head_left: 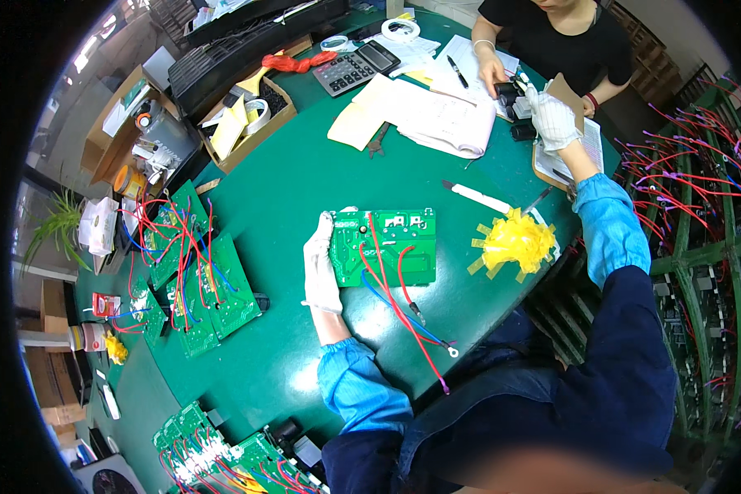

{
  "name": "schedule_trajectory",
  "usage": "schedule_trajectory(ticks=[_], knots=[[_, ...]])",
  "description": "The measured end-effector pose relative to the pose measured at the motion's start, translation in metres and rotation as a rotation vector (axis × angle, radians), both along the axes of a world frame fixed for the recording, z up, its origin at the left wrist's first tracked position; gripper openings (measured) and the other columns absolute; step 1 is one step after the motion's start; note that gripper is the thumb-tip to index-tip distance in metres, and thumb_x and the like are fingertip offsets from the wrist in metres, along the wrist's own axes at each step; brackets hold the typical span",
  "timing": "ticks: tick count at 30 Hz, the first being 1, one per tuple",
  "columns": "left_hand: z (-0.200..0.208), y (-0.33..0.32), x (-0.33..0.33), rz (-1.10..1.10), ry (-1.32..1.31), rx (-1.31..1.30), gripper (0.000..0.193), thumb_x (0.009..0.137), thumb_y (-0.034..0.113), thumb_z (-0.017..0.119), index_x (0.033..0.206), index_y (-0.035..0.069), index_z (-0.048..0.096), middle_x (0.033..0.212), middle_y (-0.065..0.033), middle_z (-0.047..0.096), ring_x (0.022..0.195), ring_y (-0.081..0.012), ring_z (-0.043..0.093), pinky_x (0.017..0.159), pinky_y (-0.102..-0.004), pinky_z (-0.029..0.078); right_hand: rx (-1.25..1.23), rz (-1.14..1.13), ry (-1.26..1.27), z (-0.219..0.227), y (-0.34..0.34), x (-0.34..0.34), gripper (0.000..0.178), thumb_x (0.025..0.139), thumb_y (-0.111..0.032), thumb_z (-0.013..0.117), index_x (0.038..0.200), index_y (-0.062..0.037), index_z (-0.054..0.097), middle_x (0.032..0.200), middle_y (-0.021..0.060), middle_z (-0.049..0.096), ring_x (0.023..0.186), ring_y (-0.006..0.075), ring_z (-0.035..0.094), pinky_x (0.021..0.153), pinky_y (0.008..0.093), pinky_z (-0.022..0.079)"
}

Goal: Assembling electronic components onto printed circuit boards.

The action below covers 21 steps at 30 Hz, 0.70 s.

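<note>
In my left hand [322, 267], gloved in white, is the left edge of a green circuit board [420, 263]; the fingers close round it, partly hidden behind. Red and blue wires [399, 309] trail from the board toward me, one tipped with a ring terminal [452, 351]. My right hand [554, 121], also in a white glove, stretches far right over a clipboard [552, 169]. Its fingers are bent at a cluster of small black parts [512, 100]; what they grip is too small to make out. A co-worker's bare hand [490, 72] touches the same parts.
Wired circuit boards [230, 288] lie to the left, more boards [198, 445] at the near left. A yellow taped bundle [514, 244] and a white-handled knife [477, 196] sit at right. Farther back are papers [445, 123], pliers [377, 142] and a calculator [356, 70]. A wire-filled rack [700, 263] stands right.
</note>
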<state>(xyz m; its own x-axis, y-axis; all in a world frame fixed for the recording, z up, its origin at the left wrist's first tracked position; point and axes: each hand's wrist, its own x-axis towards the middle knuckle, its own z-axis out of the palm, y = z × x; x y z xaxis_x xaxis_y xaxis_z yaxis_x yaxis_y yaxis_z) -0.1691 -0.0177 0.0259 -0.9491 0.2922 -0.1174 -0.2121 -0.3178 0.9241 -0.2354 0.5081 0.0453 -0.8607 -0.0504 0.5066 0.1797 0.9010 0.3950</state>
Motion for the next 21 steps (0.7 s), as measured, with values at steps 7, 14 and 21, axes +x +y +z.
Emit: schedule_trajectory(ticks=[7, 14, 21], knots=[[-0.028, -0.004, -0.012, 0.042, 0.155, -0.049, 0.046, 0.104, 0.032, 0.044, 0.126, -0.005, 0.060, 0.119, -0.0097, 0.066, 0.108, -0.0154, 0.061, 0.101, -0.0285, 0.043, -0.073, 0.020, 0.029, 0.003, 0.031, 0.003, 0.022, 0.090, -0.016, 0.048, 0.102, -0.0070, 0.064, 0.076, 0.0163, 0.068, 0.066, 0.0343, 0.068, 0.055, 0.0479, 0.053], [-0.050, -0.018, -0.008, 0.141, 0.270, -0.116, 0.044, 0.103, 0.022, 0.044, 0.138, -0.004, 0.050, 0.143, -0.0134, 0.052, 0.133, -0.0224, 0.046, 0.114, -0.0323, 0.031, -1.020, -0.007, 0.117, 0.040, -0.068, 0.043, 0.034, 0.095, -0.034, 0.059, 0.112, -0.0061, 0.065, 0.072, 0.0083, 0.065, 0.059, 0.0145, 0.060, 0.054, 0.0288, 0.045], [-0.027, -0.015, -0.007, -0.075, -0.020, 0.056, 0.044, 0.104, 0.030, 0.044, 0.128, -0.004, 0.059, 0.123, -0.0051, 0.064, 0.110, -0.0090, 0.056, 0.099, -0.0244, 0.043, -1.535, 0.275, -0.396, 0.063, -0.221, 0.078, 0.035, 0.092, -0.035, 0.064, 0.105, -0.0021, 0.067, 0.076, -0.0002, 0.060, 0.059, 0.0058, 0.048, 0.056, 0.0200, 0.038]])
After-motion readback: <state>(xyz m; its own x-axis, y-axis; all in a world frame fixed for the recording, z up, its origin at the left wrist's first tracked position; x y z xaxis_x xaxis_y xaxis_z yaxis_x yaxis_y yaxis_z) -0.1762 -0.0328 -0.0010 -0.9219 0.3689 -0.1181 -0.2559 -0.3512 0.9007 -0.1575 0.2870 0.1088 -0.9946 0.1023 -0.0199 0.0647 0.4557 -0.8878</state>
